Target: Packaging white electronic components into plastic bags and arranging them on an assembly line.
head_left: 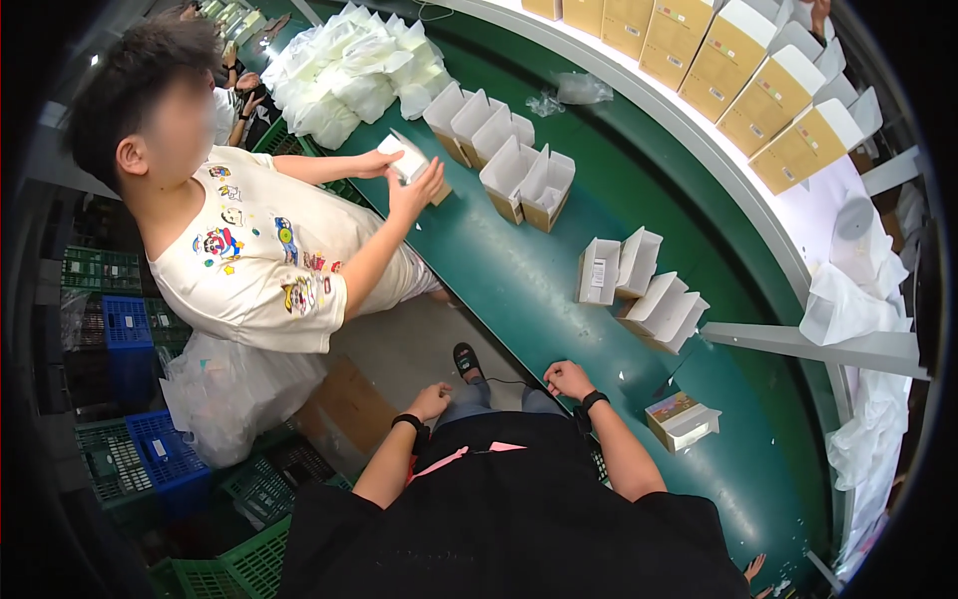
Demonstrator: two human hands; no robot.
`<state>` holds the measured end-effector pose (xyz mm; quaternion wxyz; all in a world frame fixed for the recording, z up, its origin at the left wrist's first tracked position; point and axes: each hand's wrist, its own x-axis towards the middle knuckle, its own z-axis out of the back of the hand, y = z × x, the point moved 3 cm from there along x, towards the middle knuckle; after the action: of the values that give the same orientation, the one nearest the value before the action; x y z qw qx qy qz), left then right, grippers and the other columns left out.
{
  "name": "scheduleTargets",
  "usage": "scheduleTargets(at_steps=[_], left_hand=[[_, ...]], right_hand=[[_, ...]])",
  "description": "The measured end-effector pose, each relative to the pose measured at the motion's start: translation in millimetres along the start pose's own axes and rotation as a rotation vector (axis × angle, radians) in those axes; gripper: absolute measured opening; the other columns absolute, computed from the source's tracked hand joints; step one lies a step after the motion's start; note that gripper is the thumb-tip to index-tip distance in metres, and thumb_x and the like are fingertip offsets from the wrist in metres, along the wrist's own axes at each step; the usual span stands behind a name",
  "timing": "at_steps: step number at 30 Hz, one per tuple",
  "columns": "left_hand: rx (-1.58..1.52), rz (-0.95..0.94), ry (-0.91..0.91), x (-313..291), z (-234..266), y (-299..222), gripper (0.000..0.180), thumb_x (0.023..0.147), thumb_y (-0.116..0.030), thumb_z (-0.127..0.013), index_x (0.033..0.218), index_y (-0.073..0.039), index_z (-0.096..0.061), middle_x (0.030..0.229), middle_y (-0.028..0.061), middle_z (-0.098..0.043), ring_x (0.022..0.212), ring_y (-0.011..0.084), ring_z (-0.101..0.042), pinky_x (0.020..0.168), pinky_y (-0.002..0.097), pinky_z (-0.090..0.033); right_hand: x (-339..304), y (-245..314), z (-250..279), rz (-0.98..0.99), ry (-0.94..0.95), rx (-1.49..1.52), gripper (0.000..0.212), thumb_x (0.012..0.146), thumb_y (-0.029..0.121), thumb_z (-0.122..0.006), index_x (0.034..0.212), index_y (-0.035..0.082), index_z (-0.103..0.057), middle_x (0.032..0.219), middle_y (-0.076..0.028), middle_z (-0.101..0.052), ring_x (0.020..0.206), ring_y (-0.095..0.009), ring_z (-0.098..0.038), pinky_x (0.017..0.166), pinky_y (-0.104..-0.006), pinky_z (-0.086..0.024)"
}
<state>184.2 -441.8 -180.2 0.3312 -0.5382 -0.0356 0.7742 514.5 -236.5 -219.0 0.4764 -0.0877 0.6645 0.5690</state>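
Observation:
My left hand hangs in front of my lap, apart from the table. Its fingers are loosely curled, with nothing visible in them. My right hand is at the near edge of the green table. Its fingers are bent inward and I see nothing held. Closest to it on the table lies a small open carton with a printed side, tipped over. Beyond stand several open-topped cartons with white insides, among them a carton with a label and a wider carton.
At my left a co-worker holds a small white-and-tan carton. Behind lie piled white bags. A raised shelf carries tan boxes. A metal bar juts over the table's right. Crates stand at left.

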Motion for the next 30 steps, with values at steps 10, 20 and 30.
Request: scheduleTargets(at_steps=[10,20,30], left_hand=[[0.002,-0.022,0.024,19,43,10,0.049,0.089,-0.019,-0.06,0.134,0.0,-0.061,0.115,0.0232,-0.074,0.115,0.0369,-0.069,0.101,0.0417,-0.053],[-0.134,-0.419,0.206,64,11,-80,0.064,0.093,-0.01,-0.06,0.153,0.001,-0.04,0.142,0.0225,-0.059,0.127,0.0337,-0.06,0.104,0.039,-0.049],[-0.431,-0.749,0.205,87,-2,-238,0.067,0.089,0.01,-0.044,0.155,-0.004,-0.039,0.152,0.0161,-0.049,0.127,0.0275,-0.059,0.099,0.0348,-0.052]], right_hand=[[-15,98,5,0.315,-0.274,-0.04,0.026,0.091,0.018,-0.062,0.109,0.001,-0.072,0.097,-0.018,-0.075,0.09,-0.034,-0.073,0.082,-0.0414,-0.056],[-81,177,56,0.075,-0.562,0.238,0.077,0.09,0.03,-0.068,0.154,0.0,-0.037,0.12,-0.028,-0.07,0.102,-0.042,-0.072,0.089,-0.0464,-0.058],[-91,181,15,-0.071,-0.905,-0.063,0.035,0.093,0.015,-0.054,0.119,-0.006,-0.063,0.101,-0.036,-0.068,0.1,-0.053,-0.065,0.091,-0.0587,-0.052]])
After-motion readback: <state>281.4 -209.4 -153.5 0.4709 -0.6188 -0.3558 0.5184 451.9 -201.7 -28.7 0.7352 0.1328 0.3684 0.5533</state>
